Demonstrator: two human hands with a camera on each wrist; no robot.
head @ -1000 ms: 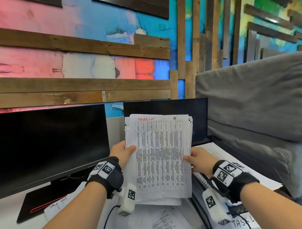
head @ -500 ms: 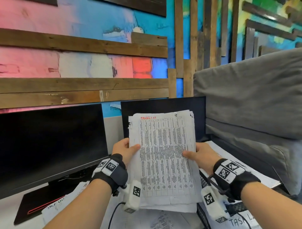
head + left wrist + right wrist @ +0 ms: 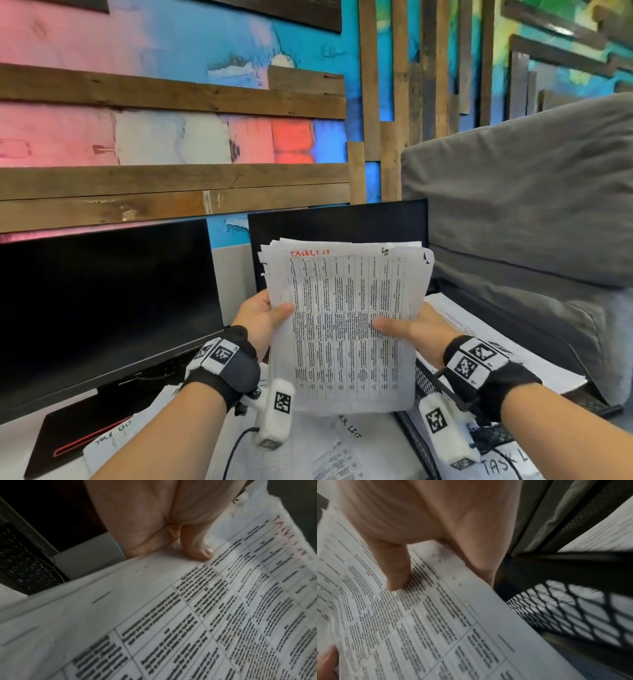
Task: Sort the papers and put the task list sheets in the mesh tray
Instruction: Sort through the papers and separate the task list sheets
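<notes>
The left hand (image 3: 262, 317) and the right hand (image 3: 416, 330) each pinched one side edge of a stack of papers (image 3: 346, 329), held upright above the worktop (image 3: 13, 455); thumbs lay on the front sheet, while the fingers behind were hidden. The red heading was legible, the table text blurred. The mesh tray (image 3: 416, 428) stood near right, partly covered by the right wrist. More sheets (image 3: 342, 452) lay below, cut off.
</notes>
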